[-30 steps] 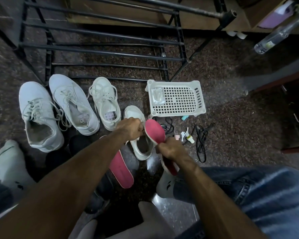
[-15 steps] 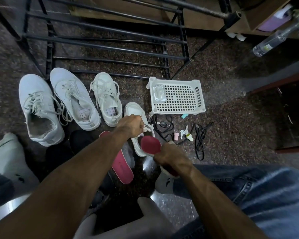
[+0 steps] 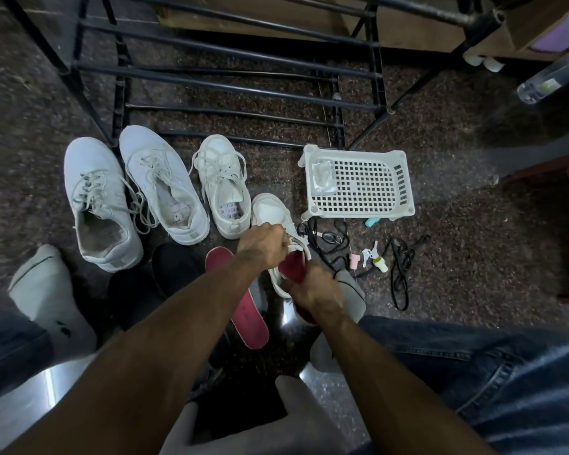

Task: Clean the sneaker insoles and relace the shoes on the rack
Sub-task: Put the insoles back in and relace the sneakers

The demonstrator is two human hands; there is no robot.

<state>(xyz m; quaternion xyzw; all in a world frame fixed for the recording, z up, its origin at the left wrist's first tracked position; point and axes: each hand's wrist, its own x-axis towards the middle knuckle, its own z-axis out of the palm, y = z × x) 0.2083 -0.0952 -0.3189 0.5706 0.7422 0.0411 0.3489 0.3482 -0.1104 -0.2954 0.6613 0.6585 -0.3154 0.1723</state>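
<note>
**Me:** Head camera, the only view I have. My left hand (image 3: 264, 245) is curled around the tongue and collar of the small white lace-up sneaker (image 3: 278, 221) on the dark speckled stone floor (image 3: 457, 257), pulling the opening wide. My right hand (image 3: 312, 292) has its fingers closed on the heel end of the flat red foam insole (image 3: 293, 267), whose toe end is inside the shoe's mouth.

**Other:** What could go wrong from here?

**Me:** I judge the insole could fold or bunch at the toe if I push too fast, because foam buckles against the lining. If my left grip slips, the collar closes on it. The loose white lace under my left knuckles could get trapped beneath the insole too.

**Other:** And the rest of the job?

**Me:** The second red foam insole (image 3: 240, 310) lies flat on the floor just left of my forearm, not in any shoe. Three more white sneakers stand in a row: the large left white sneaker (image 3: 96, 205), the large middle white sneaker (image 3: 161, 188), and the small white sneaker with loose laces (image 3: 222, 185). All sit in front of the black metal shoe rack (image 3: 230, 47), none on it.

**Other:** What can't you make out?

**Me:** My hands cover the shoe's opening, so I cannot tell how deep the insole sits. The black cords (image 3: 399, 270) and small bits beside the white perforated plastic basket (image 3: 358, 188) are too small to identify. Whether the insoles are clean, I cannot say.
</note>
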